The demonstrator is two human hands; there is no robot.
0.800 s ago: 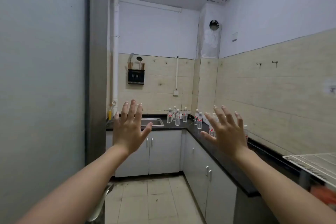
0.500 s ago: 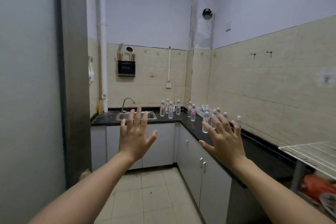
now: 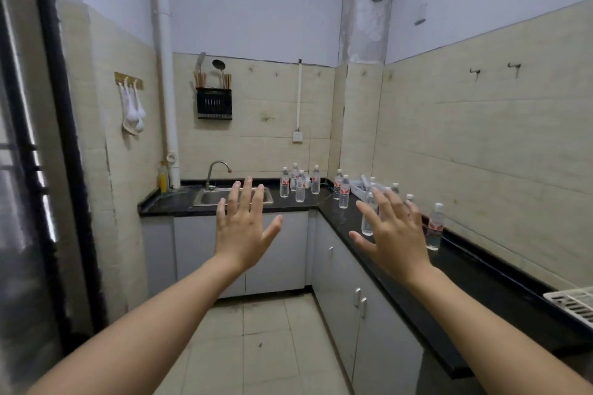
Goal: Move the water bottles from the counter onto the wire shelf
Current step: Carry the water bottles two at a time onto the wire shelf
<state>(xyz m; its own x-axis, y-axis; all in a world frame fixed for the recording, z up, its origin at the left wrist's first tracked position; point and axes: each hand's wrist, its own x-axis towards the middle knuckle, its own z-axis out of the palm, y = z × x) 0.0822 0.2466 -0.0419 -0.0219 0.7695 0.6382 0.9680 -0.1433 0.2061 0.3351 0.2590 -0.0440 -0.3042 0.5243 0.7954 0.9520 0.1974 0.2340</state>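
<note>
Several water bottles [image 3: 344, 192] stand upright (caps up) on the counter [image 3: 481, 276]; left hand [image 3: 245, 229], right hand [image 3: 398, 236]: grip apart, empty.

Our raised right hand [image 3: 396, 242] is covering parts of several clear plastic water bottles [image 3: 367, 218], so we are failing to count them. The white wire shelf [image 3: 572, 302] is running off the right edge, showing only a corner. The red bottle labels [image 3: 344, 191] are showing too small to read.

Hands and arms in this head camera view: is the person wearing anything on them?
Nothing shows: the left hand and right hand are bare, without gloves, rings or a watch, and both forearms are uncovered down to the frame's edge, no sleeve in sight.
</note>
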